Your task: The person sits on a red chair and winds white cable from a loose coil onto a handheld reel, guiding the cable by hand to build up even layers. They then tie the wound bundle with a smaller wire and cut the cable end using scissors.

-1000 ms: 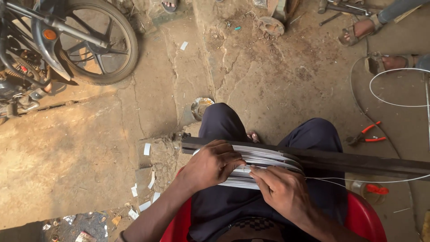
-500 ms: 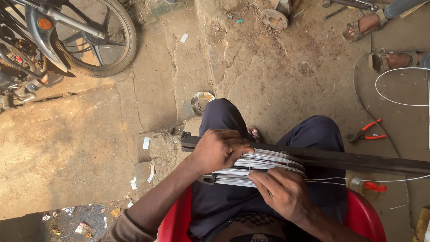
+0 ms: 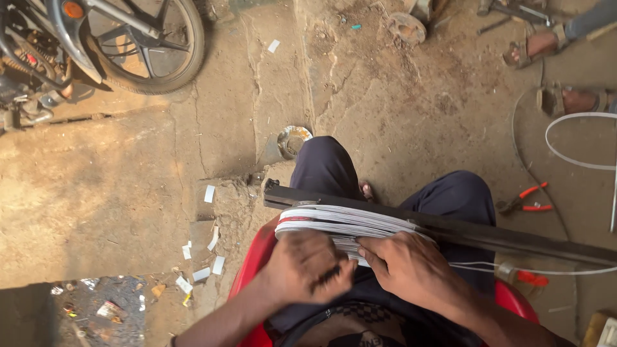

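Now the left hand is curling into a loose fist just below the coil of white wire, knuckles up and pulled back off the coil it was gripping from above a moment ago; whether it is pinching a strand I cannot tell. The right hand is lying with fingers pressed together against the near edge of the coil, holding the windings flat. That shift suggests another turn is being laid and tightened. The coil itself is sitting across the person's lap on the red chair, wrapped around a long dark bar running off to the right. Beyond the coil, red-handled pliers are lying on the cracked ground, and farther still a motorcycle wheel is standing at upper left.
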